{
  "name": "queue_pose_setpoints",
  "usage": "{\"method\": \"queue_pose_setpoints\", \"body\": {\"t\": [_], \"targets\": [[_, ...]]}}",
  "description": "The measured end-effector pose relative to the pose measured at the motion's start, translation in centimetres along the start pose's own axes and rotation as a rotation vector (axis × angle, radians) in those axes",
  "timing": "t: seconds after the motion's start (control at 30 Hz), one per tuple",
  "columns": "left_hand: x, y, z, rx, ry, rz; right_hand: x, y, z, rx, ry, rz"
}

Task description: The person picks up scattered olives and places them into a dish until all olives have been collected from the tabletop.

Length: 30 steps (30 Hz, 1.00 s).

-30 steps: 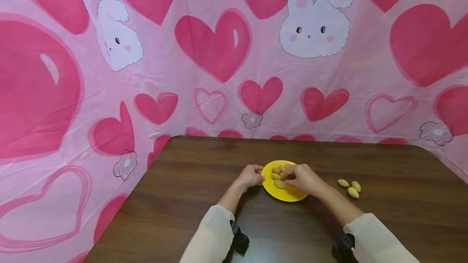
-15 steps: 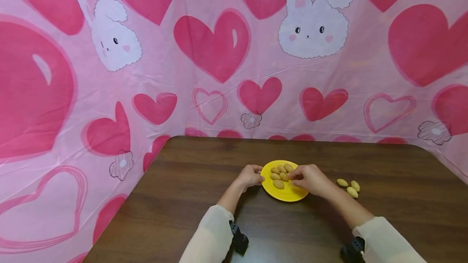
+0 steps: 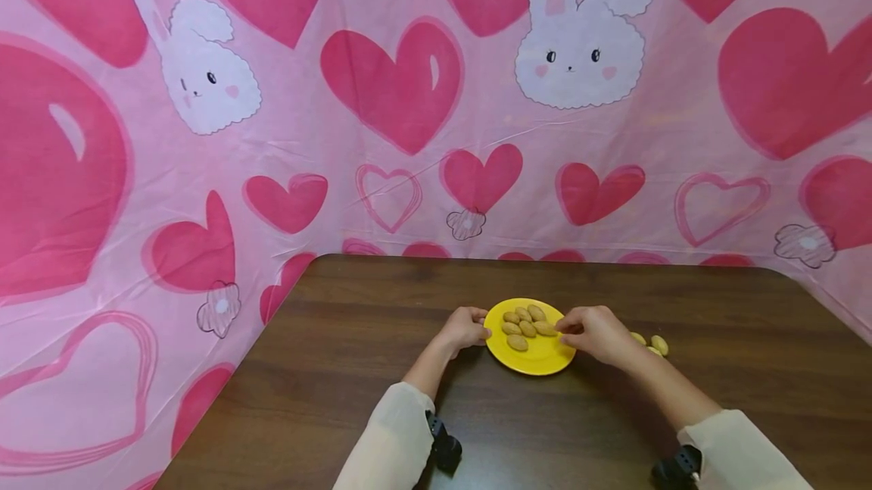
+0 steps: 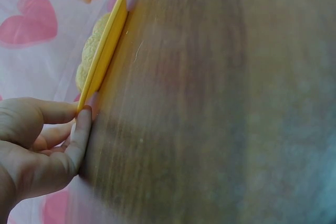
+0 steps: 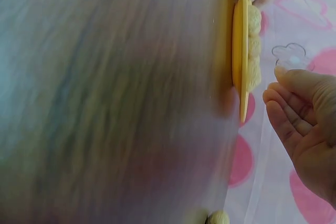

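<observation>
A yellow plate (image 3: 534,363) rests on the table, bearing several oval, tan nuts in their shells (image 3: 518,343) on its left and far part. My left hand (image 3: 465,329) pinches the plate's left rim; the left wrist view has the thumb (image 4: 81,129) and fingers on either side of the edge. Over the right rim is my right hand (image 3: 599,332), its fingers loosely bent. In the right wrist view this hand (image 5: 307,116) has nothing between thumb and fingertips and is apart from the plate (image 5: 240,51).
To the right of the plate, a few more nuts (image 3: 658,344) lie on the brown wooden table (image 3: 381,301), partly hidden behind my right hand and forearm. A pink cloth (image 3: 409,202) printed with hearts and rabbits hangs behind and to the left.
My right hand has drawn back to the right from the middle of the plate, uncovering a nut on its right side. My left hand has kept its hold on the rim.
</observation>
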<state>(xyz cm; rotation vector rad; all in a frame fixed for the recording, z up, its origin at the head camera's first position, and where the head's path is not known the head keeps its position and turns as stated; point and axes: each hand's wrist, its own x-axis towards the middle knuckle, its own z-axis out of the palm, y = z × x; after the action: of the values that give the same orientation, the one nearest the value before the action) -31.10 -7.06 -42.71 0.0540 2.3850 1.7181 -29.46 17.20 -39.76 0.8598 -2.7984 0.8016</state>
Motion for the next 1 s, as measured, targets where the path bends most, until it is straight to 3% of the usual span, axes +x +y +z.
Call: {"method": "queue_pose_setpoints", "body": {"t": [0.53, 0.77, 1.0], "targets": [[0.0, -0.1, 0.0, 0.014, -0.002, 0.007, -2.1, 2.1, -2.5, -0.055, 0.046, 0.025], [0.0, -0.1, 0.0, 0.012, -0.003, -0.001, -3.3, 2.9, -3.8, -0.062, 0.057, 0.088], [0.0, -0.2, -0.1, 0.015, -0.004, 0.006, -4.3, 3.7, -4.5, -0.101, 0.088, 0.099]]}}
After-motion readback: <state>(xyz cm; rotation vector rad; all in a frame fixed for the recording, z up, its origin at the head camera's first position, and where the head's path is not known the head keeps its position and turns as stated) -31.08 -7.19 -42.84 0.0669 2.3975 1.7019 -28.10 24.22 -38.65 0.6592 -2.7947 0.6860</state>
